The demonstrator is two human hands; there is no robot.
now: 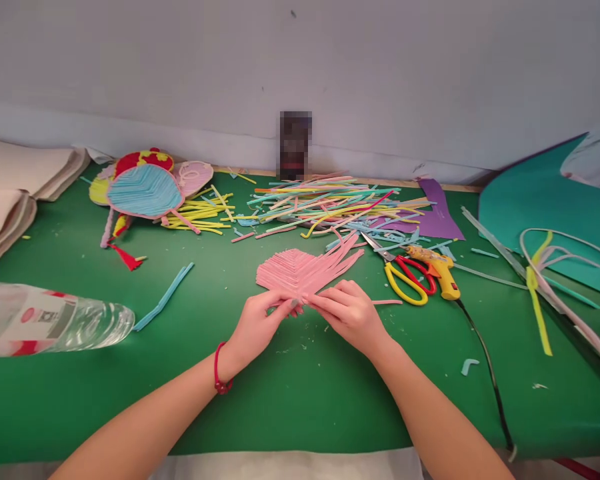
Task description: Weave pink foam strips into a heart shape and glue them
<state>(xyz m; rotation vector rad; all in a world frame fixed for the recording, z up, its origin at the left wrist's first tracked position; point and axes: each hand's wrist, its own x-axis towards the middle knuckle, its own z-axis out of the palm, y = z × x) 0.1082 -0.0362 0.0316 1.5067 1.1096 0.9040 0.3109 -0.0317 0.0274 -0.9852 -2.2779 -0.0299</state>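
A pink leaf-shaped piece of pipe cleaners (293, 268) lies over the green table, with loose strip ends fanning to the upper right. Its near edge is pinched by my left hand (267, 320), thumb and fingers together. My right hand (353, 313) has its fingertips closed on the same edge, close beside the left thumb. Just right of the hands are scissors (410, 277) with one yellow and one red handle, and a yellow glue gun (440, 270) with its nozzle pointing left. One pink strand (387, 302) sticks out past my right hand.
Loose coloured pipe cleaners (330, 207) are heaped at the back. Finished fan shapes (145, 190) lie at back left, a water bottle (55, 319) at left. Teal sheet (540, 200) and white stems (570, 300) are at right. The glue gun's cord (490, 367) runs to the front edge.
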